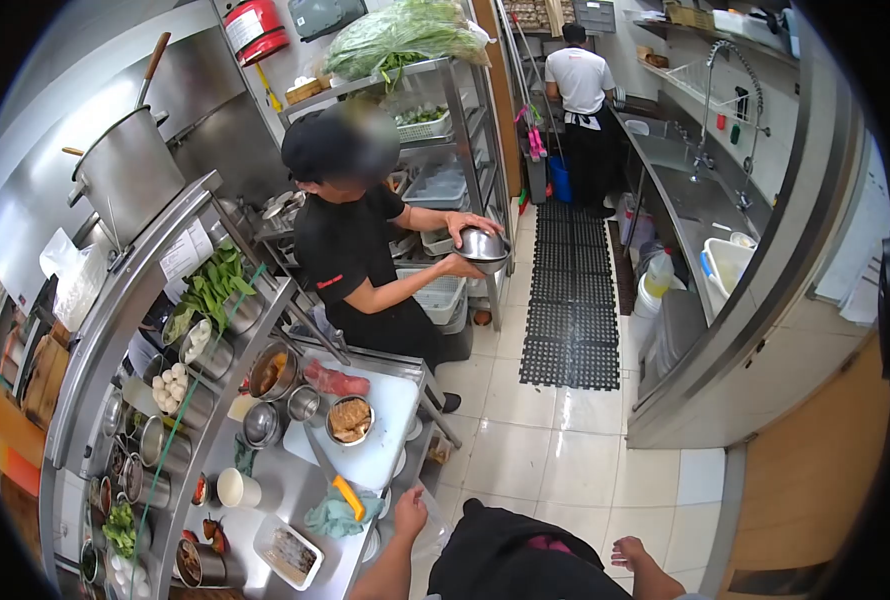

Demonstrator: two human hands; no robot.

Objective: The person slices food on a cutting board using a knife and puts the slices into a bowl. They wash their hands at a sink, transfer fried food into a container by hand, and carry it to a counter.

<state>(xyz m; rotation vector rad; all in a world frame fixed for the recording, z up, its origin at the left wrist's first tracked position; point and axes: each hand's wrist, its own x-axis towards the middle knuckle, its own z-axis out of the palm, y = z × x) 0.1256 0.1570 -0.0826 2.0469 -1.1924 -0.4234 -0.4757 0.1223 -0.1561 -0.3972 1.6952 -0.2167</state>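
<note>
Knife [340, 486] across board [396, 402], cloth [321, 517]; left hand [411, 514] half-curled, hold unclear; right hand [628, 553] half-spread, empty.

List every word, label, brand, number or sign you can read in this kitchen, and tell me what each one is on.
None can be read with certainty. Too small or blurred:
Red lettering on the black shirt.
Print on the paper sheet at the upper left.
Print on the white label of the red container.
Any writing on the papers at far right.
</note>
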